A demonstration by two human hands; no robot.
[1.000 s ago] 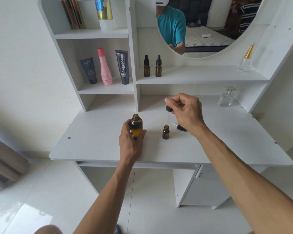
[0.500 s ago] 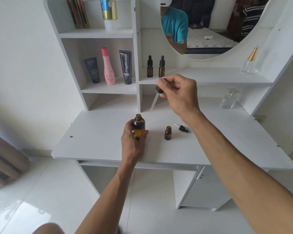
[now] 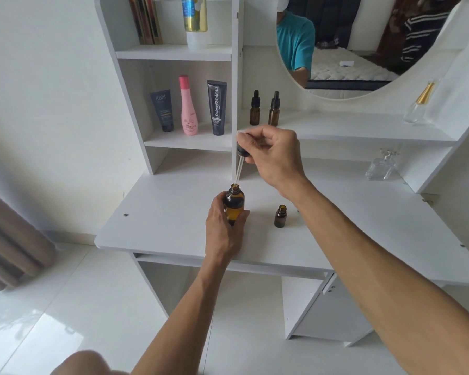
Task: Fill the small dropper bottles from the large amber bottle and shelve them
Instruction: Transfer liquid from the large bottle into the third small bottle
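The large amber bottle stands uncapped on the white desk, with my left hand wrapped around its lower body. Just above it, my right hand pinches the black bulb of a glass dropper; the pipette tip hangs right at the bottle's mouth. To the right, a small amber bottle stands open on the desk. Two capped dropper bottles stand side by side on the shelf under the mirror. The small cap that lay behind the open bottle is hidden by my right forearm.
Three cosmetic tubes and bottles fill the left cubby. A clear perfume bottle stands at the desk's back right; another with a gold cap is on the shelf above. The upright divider rises just behind the dropper.
My right hand carried the dropper from over the small bottle up and leftward, then down until its tip reached the large bottle's mouth. My left hand kept hold of the large bottle.
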